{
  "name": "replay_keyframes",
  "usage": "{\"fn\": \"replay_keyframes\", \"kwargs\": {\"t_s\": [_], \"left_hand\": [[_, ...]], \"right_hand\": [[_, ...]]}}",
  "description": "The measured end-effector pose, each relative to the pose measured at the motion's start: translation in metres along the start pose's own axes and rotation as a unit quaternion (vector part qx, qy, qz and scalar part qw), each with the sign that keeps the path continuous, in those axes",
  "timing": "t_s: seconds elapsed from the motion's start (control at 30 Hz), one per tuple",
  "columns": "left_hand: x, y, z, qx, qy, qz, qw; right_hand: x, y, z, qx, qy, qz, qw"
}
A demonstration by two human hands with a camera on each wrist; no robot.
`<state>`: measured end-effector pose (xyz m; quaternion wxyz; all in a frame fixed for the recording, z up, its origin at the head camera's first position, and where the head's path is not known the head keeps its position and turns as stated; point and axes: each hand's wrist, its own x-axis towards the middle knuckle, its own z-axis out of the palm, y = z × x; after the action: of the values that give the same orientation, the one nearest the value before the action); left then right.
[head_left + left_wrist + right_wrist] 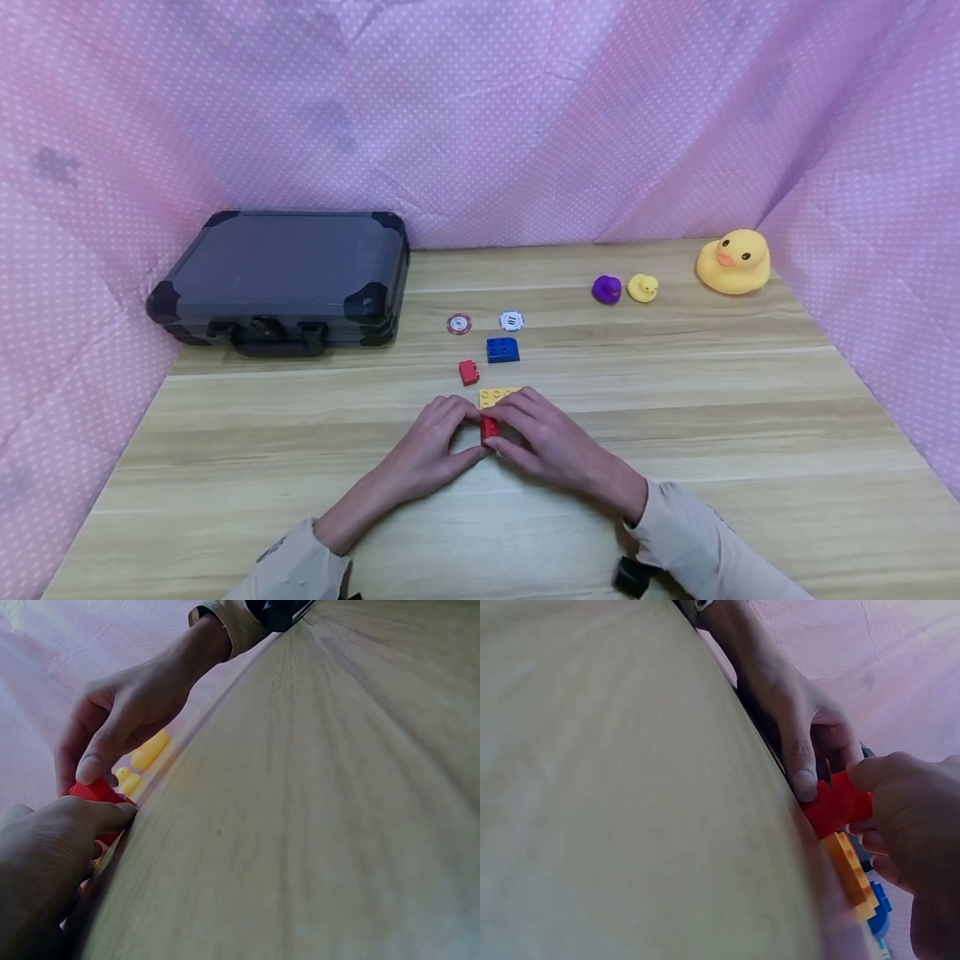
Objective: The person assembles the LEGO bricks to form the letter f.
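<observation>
Both hands meet at the front middle of the table, around small red toy building blocks [489, 428]. My left hand [429, 450] pinches the red from the left with its thumb and fingers. From the right, my right hand [553, 443] grips it too, thumb near the left thumb. The right wrist view shows two red parts against each other, a lower block [823, 813] under the left thumb and an upper block [853, 796] at the right thumb. A yellow block [495, 396] lies just beyond the fingers, partly covered by the right hand.
Past the hands lie a loose red block [468, 372], a blue block [502, 350], a red-brown poker chip [459, 324] and a white chip [512, 321]. A dark case [292, 267] stands back left. Back right are purple [607, 289], small yellow [642, 287] and large yellow [738, 271] ducks.
</observation>
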<state>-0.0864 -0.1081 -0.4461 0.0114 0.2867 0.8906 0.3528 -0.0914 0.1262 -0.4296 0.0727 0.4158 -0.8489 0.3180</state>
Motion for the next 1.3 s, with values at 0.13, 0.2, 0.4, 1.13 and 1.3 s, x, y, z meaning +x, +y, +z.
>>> {"fn": "replay_keyframes", "kwargs": {"t_s": [0.13, 0.2, 0.4, 1.13, 1.3], "left_hand": [[0.000, 0.000, 0.000, 0.000, 0.003, 0.000, 1.0000], [0.000, -0.001, 0.000, 0.000, 0.004, -0.001, 1.0000], [-0.001, -0.002, 0.000, 0.004, 0.002, -0.005, 1.0000], [-0.001, -0.002, 0.000, 0.014, 0.007, 0.005, 0.9999], [-0.001, -0.002, 0.000, 0.009, 0.005, 0.003, 0.9999]], "right_hand": [[0.003, -0.001, -0.003, -0.020, -0.007, -0.017, 0.9996], [0.005, -0.002, -0.004, -0.034, -0.013, -0.025, 0.9990], [0.010, -0.005, -0.007, -0.061, -0.039, -0.035, 0.9967], [0.016, -0.013, -0.012, -0.088, -0.067, -0.014, 0.9938], [0.016, -0.014, -0.013, -0.087, -0.075, -0.002, 0.9934]]}}
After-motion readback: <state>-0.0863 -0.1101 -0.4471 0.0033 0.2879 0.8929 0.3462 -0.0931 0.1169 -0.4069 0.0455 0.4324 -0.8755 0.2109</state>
